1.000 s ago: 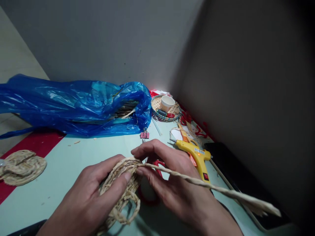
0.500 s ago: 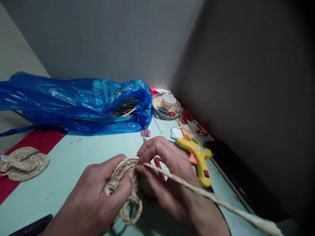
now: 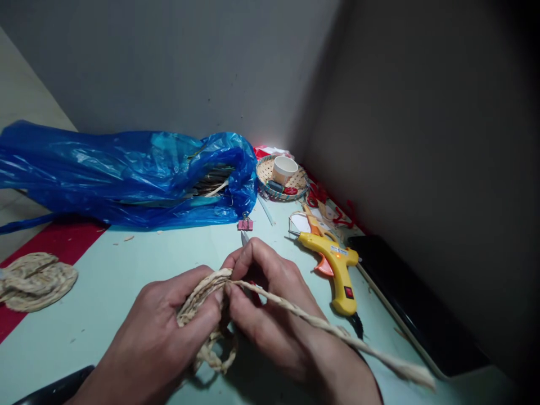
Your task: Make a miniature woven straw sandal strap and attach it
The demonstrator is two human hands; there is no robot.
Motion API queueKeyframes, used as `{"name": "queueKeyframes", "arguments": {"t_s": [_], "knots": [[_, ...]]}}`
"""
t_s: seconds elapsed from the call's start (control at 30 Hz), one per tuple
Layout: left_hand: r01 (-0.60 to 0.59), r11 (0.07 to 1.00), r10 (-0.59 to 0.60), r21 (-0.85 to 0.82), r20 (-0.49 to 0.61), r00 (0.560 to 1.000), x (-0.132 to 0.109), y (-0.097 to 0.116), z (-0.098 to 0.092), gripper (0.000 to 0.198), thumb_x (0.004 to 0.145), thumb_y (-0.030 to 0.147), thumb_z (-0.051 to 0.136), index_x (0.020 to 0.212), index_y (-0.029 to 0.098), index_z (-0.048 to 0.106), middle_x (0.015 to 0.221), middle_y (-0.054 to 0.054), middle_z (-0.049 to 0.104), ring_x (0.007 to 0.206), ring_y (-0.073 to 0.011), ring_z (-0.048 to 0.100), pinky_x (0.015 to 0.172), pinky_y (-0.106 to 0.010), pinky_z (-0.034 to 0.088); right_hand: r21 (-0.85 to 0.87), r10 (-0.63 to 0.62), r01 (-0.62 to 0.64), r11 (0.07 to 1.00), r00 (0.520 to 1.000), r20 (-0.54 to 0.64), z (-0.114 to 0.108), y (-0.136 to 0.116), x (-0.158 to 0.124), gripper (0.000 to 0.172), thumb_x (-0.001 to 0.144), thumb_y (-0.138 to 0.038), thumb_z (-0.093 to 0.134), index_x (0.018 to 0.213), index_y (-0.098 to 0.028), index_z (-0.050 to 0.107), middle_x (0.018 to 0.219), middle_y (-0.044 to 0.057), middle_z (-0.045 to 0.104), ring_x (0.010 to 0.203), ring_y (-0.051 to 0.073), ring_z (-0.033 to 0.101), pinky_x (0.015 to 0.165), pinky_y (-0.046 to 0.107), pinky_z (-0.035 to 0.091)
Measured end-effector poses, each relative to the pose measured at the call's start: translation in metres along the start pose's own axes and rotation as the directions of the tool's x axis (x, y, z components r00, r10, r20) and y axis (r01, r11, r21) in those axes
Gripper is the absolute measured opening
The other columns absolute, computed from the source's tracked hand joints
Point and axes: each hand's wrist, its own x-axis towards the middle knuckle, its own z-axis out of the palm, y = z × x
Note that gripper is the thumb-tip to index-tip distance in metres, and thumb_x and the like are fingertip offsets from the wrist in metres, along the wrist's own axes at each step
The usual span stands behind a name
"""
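- left hand [image 3: 154, 329] pinches the pale tan coiled straw piece [image 3: 202, 291] between thumb and fingers, above the pale green worktop [image 3: 135, 264].
- right hand [image 3: 274, 309] pinches the thin twisted tan straw cord [image 3: 312, 319] at the coil's edge; its free end trails rightward.
- if either pinch slackens, the twist could unwind or the coil loosen.
- reaching right might brush the nearby yellow pistol-shaped glue gun [image 3: 343, 275], perhaps hot, as its orange light looks lit.

The table [image 3: 126, 259] bears a blue bag [image 3: 122, 174] and glue gun [image 3: 342, 270].
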Motion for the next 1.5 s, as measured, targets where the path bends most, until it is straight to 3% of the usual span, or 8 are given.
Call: {"name": "queueKeyframes", "arguments": {"t_s": [0.2,0.47,0.57,0.67,0.87,1.17,1.33,1.5], "knots": [[0.009,0.99,-0.001,-0.138,0.055,0.998,0.003,-0.005,-0.002,0.022,0.076,0.037,0.069,0.061,0.022,0.062,0.058,0.003,0.06,0.056,-0.0167,0.055,0.051,-0.023,0.046,0.008,-0.039,0.039,0.999,0.999,0.009,-0.001,-0.002,0.0,0.011,0.088,-0.021,0.06,0.088,-0.023,0.049,0.083,0.0,0.059,0.073,0.015,0.053,0.064,0.027,0.041],[0.146,0.901,-0.106,-0.409,0.12,0.987,-0.001,-0.001,-0.003,0.023,0.076,0.042,0.072,0.089,0.023,0.075,0.073,-0.002,0.073,0.07,-0.0227,0.066,0.062,-0.028,0.056,0.271,0.132,-0.15,0.951,0.988,0.084,-0.009,-0.009,0.013,0.021,0.08,-0.02,0.065,0.093,-0.022,0.048,0.074,-0.005,0.05,0.061,0.011,0.043,0.055,0.024,0.037],[0.153,0.891,-0.069,-0.427,0.206,0.976,0.003,-0.001,-0.005,0.025,0.075,0.034,0.073,0.097,0.024,0.077,0.082,-0.003,0.077,0.081,-0.0258,0.07,0.071,-0.03,0.058,0.278,0.159,-0.175,0.945,0.984,0.078,-0.01,-0.013,0.014,0.026,0.076,-0.018,0.068,0.096,-0.021,0.05,0.079,-0.003,0.052,0.063,0.011,0.045,0.057,0.025,0.039],[0.131,0.909,-0.02,-0.396,0.274,0.962,0.006,0.001,-0.008,0.025,0.076,0.026,0.071,0.1,0.022,0.078,0.084,-0.004,0.078,0.08,-0.0259,0.07,0.07,-0.031,0.057,0.313,0.215,-0.26,0.914,0.962,0.17,-0.012,-0.018,0.014,0.025,0.081,-0.022,0.065,0.101,-0.022,0.05,0.074,-0.005,0.05,0.055,0.01,0.042,0.051,0.024,0.035],[0.141,0.91,-0.058,-0.39,0.217,0.974,0.002,0.004,-0.01,0.025,0.073,0.025,0.071,0.096,0.021,0.079,0.071,-0.004,0.073,0.068,-0.0237,0.067,0.061,-0.029,0.054,0.422,0.076,-0.164,0.892,0.973,0.216,-0.019,-0.012,0.014,0.02,0.083,-0.019,0.064,0.103,-0.019,0.059,0.096,0.003,0.059,0.089,0.017,0.055,0.081,0.031,0.045],[0.231,0.849,-0.083,-0.476,0.312,0.946,0.004,-0.001,-0.009,0.033,0.071,0.016,0.071,0.102,0.023,0.078,0.089,-0.001,0.076,0.086,-0.0232,0.066,0.066,-0.023,0.053,0.47,0.083,-0.167,0.867,0.977,0.194,-0.016,-0.011,0.016,0.019,0.087,-0.034,0.07,0.096,-0.019,0.064,0.091,0.001,0.059,0.083,0.014,0.055,0.075,0.027,0.045],[0.268,0.839,-0.174,-0.473,0.233,0.957,-0.001,0.001,-0.008,0.026,0.065,0.016,0.075,0.089,0.024,0.08,0.079,0.001,0.076,0.081,-0.023,0.066,0.061,-0.022,0.052,0.478,0.099,-0.173,0.861,0.979,0.177,-0.015,-0.015,0.014,0.009,0.088,-0.027,0.069,0.092,-0.019,0.066,0.088,0.0,0.059,0.081,0.013,0.055,0.072,0.024,0.046],[0.231,0.851,-0.171,-0.471,0.168,0.971,-0.002,0.002,-0.007,0.018,0.062,0.018,0.076,0.079,0.023,0.079,0.075,0.002,0.077,0.077,-0.0237,0.068,0.068,-0.026,0.055,0.507,0.112,-0.177,0.843,0.981,0.155,-0.009,-0.019,0.014,0.014,0.087,-0.033,0.073,0.09,-0.02,0.068,0.082,-0.003,0.059,0.074,0.011,0.055,0.07,0.022,0.047]]}}
